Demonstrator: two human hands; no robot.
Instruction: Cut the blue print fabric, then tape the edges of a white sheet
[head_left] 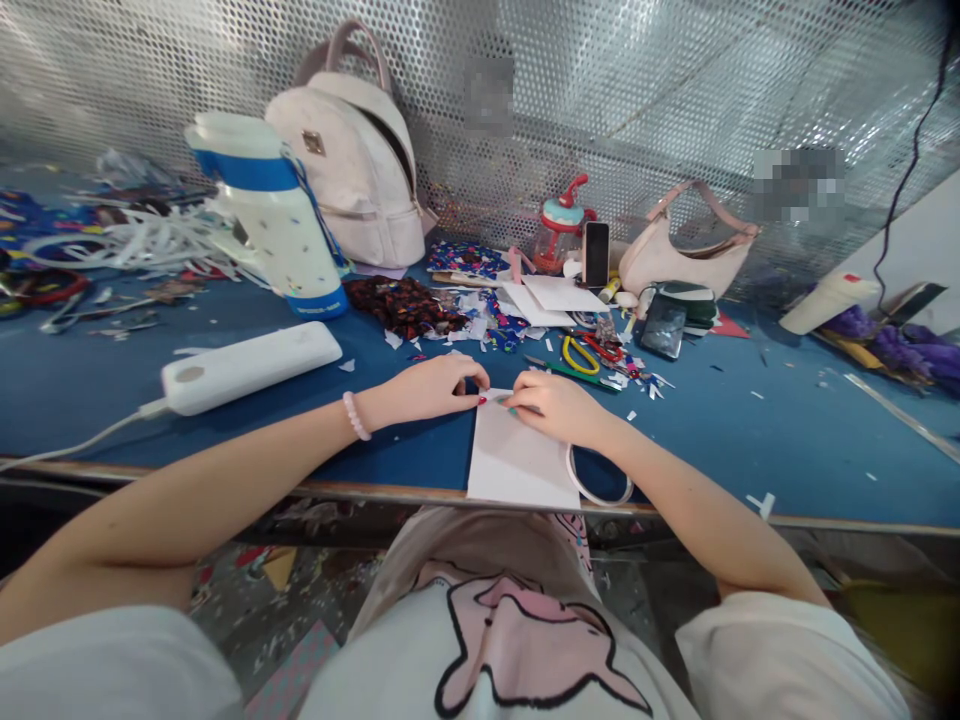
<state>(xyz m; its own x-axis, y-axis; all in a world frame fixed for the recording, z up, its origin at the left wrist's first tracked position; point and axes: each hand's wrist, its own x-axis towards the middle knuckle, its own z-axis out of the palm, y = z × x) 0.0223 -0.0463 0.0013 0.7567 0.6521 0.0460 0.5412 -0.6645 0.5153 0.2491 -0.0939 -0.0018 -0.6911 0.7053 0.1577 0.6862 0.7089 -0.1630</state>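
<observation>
A white rectangular sheet [521,460], seemingly paper or card, lies at the front edge of the table, its near end reaching the edge. At its far left corner my left hand [431,385] is closed, thumb and fingertip pinched on the sheet's edge. My right hand [559,408] rests over the far right part of the sheet with curled fingers. It pinches a thin white strip near the far edge. A loop of white strip [628,490] curls out beside the sheet under my right wrist. The exact contact under the fingers is partly hidden.
Scissors with yellow handles [580,356] lie beyond my right hand among paper scraps. A long white corded device [251,368] lies to the left, near a large bottle [270,220] and a backpack [360,160]. Phones, white cards [559,295] and a handbag [675,255] are behind.
</observation>
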